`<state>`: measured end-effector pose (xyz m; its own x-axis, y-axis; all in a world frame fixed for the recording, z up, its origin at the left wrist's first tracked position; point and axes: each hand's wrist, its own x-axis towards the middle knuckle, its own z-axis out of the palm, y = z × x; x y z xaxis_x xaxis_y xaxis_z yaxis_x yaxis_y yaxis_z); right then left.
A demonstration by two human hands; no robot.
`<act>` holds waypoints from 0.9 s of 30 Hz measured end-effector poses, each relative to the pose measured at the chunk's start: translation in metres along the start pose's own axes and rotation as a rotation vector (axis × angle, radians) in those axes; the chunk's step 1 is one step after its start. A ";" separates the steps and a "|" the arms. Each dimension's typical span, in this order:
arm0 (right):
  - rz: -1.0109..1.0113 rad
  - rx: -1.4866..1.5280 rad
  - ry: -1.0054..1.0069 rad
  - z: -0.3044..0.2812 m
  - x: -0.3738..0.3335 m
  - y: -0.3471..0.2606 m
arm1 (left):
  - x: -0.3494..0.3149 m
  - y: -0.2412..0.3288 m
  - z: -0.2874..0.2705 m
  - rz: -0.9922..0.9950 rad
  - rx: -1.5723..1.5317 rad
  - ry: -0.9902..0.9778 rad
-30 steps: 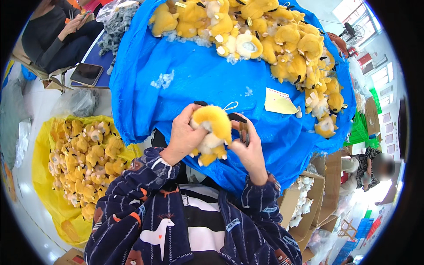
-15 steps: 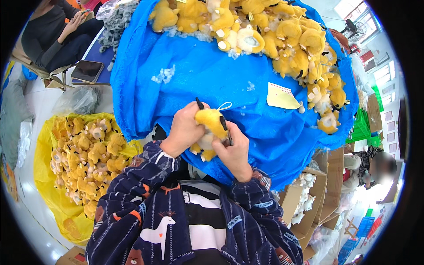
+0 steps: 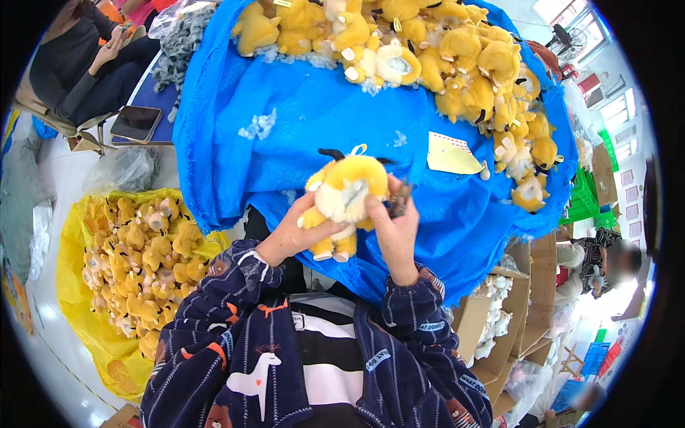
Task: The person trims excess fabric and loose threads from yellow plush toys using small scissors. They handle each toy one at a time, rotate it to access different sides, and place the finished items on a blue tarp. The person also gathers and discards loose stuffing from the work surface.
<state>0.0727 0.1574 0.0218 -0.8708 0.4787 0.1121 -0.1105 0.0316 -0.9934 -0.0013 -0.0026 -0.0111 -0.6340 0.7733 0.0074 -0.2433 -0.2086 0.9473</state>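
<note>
Above the near edge of the blue sheet [image 3: 314, 110], I hold a small yellow plush toy [image 3: 334, 200] upright. It has a cream chest, dark ear tips, a loop on its head and a pale grey patch on its front. My left hand [image 3: 296, 232] is closed around its side and lower body. My right hand [image 3: 396, 239] has its thumb against the toy's other side. Within the right fingers is a small dark metal tool [image 3: 401, 200], blurred, whose exact kind I cannot make out.
Many similar plush toys [image 3: 464, 64] are heaped along the sheet's far and right sides, near a pale yellow card [image 3: 453, 153] and stuffing tufts [image 3: 258, 125]. A yellow bag [image 3: 75, 285] of toys stands left. Cardboard boxes [image 3: 531, 292] are at right. Someone sits [image 3: 85, 64] at upper left.
The plush toy has turned from a tilted side position to upright with its front showing. My left hand has shifted down its body, and my right hand slightly right with the tool.
</note>
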 end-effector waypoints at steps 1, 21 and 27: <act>-0.066 -0.117 0.096 -0.003 -0.004 0.000 | 0.002 0.000 0.000 0.003 -0.025 0.028; -0.012 -0.210 -0.771 -0.010 0.017 -0.026 | 0.000 0.001 0.008 0.418 0.851 0.102; -0.345 -0.407 -0.184 -0.012 0.001 -0.052 | 0.012 0.024 0.000 0.097 -0.001 0.191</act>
<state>0.0834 0.1671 0.0729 -0.8901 0.2213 0.3985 -0.2413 0.5129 -0.8238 -0.0147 0.0017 0.0113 -0.7824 0.6217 0.0378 -0.1747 -0.2773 0.9448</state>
